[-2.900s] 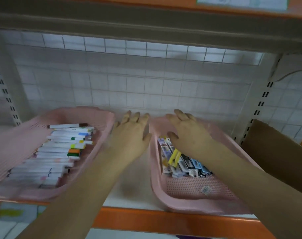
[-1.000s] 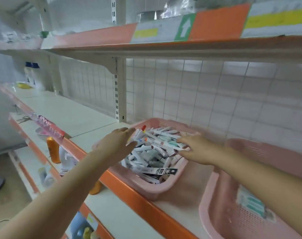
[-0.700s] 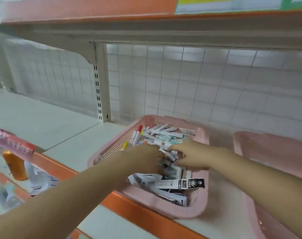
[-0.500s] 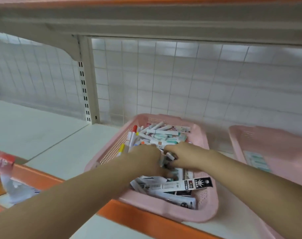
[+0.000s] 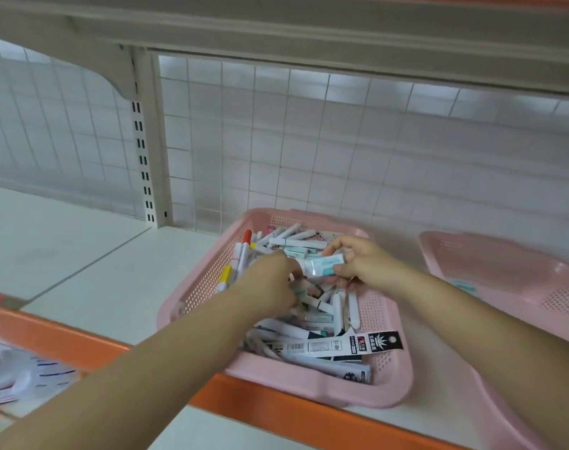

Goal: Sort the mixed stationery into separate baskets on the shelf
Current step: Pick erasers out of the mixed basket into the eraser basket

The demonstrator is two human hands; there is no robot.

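A pink basket (image 5: 392, 362) on the white shelf holds a jumble of white markers and packaged refills (image 5: 338, 345). Both my hands are inside it. My right hand (image 5: 362, 263) pinches a small white and mint-green packet (image 5: 323, 266) lifted just above the pile. My left hand (image 5: 270, 284) reaches into the pile with curled fingers, touching the packet's left end; what else it grips is hidden. A second pink basket (image 5: 510, 271) stands to the right with a mint-green packet (image 5: 465, 285) in it.
The white shelf (image 5: 81, 254) stretches bare to the left, with an orange front edge (image 5: 276, 414). A wire grid back panel and a slotted upright post (image 5: 145, 164) stand behind. The upper shelf hangs low overhead. Items lie on a lower shelf (image 5: 20, 378) at the bottom left.
My view turned from the two right baskets to the mixed basket. Both hands went into the pile, and my right hand has lifted out a mint-green packet.
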